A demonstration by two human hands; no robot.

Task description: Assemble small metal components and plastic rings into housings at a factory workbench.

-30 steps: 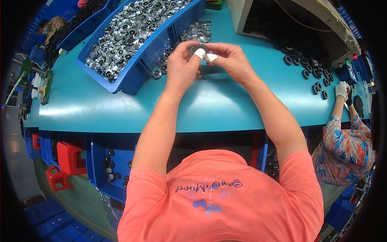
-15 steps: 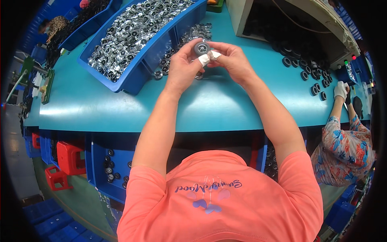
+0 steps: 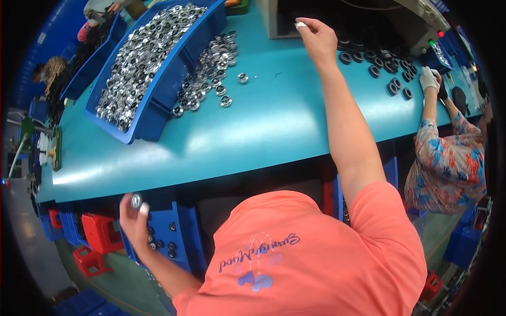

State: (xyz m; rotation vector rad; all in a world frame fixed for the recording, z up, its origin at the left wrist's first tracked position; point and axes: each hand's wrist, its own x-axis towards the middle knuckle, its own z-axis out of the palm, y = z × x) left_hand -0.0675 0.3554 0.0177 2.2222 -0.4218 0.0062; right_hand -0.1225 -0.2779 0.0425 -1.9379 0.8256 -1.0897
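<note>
My left hand is closed on a small dark wheel with a silvery hub, gripped by the fingertips. It is beyond the table's front edge, over a blue bin with several finished-looking wheels in it. One fingertip wears a white wrap. Out over the far part of the table, my right hand is raised in front of a box-shaped machine, fingers loosely stretched, with nothing visible in them. White wrapping covers a fingertip there too. Black ring-shaped tyres lie to its right.
A large blue tub full of shiny hubs stands at the left, with loose hubs beside it. The machine rises at the back. At right, a co-worker's gloved hand is at the table. Red stools stand below left.
Both hands were together over the table, holding a wheel. They have parted: the left carried the wheel down left past the table edge, the right moved up and right. The view has shifted.
</note>
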